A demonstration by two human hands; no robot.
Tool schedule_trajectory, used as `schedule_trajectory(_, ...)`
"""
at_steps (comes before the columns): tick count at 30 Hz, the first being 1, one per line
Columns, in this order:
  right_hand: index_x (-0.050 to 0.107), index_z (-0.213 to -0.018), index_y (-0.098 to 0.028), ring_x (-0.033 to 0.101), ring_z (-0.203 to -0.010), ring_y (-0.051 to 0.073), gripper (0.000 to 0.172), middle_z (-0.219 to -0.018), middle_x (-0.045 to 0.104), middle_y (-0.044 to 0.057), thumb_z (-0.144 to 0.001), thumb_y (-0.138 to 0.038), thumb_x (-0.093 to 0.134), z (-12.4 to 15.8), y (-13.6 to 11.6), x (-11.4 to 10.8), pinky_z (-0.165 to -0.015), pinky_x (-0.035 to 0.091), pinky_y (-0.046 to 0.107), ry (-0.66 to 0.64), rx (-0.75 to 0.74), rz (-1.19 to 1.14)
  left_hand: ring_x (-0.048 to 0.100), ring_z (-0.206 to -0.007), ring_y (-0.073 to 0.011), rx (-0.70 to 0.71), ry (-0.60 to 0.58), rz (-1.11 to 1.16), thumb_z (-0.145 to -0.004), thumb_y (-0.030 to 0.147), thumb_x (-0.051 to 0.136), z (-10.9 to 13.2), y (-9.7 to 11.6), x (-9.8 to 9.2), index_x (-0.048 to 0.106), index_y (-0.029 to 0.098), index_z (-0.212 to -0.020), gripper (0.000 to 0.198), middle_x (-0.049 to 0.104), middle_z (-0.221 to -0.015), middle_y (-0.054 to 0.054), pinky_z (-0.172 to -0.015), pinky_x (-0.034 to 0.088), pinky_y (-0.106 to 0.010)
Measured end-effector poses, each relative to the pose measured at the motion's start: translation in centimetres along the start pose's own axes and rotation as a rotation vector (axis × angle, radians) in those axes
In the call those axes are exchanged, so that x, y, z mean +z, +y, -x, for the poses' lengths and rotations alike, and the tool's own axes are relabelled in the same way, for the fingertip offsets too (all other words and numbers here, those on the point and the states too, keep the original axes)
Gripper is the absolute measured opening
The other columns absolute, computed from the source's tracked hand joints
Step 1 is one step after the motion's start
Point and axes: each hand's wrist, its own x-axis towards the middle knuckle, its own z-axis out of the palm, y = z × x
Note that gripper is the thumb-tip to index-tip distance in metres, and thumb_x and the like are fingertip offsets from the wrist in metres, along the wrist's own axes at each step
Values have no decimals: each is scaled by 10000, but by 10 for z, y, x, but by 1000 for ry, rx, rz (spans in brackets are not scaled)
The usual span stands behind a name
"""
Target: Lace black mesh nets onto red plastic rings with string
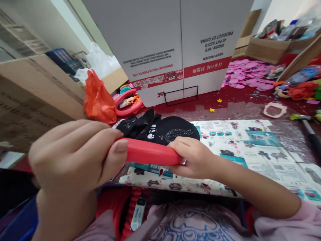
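Note:
A smooth red plastic piece is held up in front of me, seen edge-on, so its full outline cannot be made out. My left hand is closed round its left end, thumb pressed on the near side. The fingers of my right hand pinch the right end, where a small pale bit shows at the edge. Behind and just below the piece lies a black fabric item with white print and shiny dots, apart from both hands.
Printed cardboard covers the tabletop. A large white carton panel stands behind a black wire stand. To the left are an orange bag and a red ring-shaped tray; pink pieces are heaped at the right.

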Motion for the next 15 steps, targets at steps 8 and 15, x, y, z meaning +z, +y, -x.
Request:
schedule_trajectory(8,544,-770,-159,477,-617,164,104,-688,574,51,-808,-252,519,-5,0,-5,-559,382,283,-50,23,49,573,-550,-173,612,-29,-213,-817,275,424,-31,-2,7,644,216,-659,277,616,-588,5,-531,429,-301)
schedule_trajectory(15,574,-832,-141,492,-624,154,180,-701,568,42,-824,-321,587,2,2,6,-564,399,276,62,41,-16,649,-678,-175,476,-68,-178,-854,288,370,-30,-16,13,628,249,-758,279,599,-721,63,-648,515,-349)
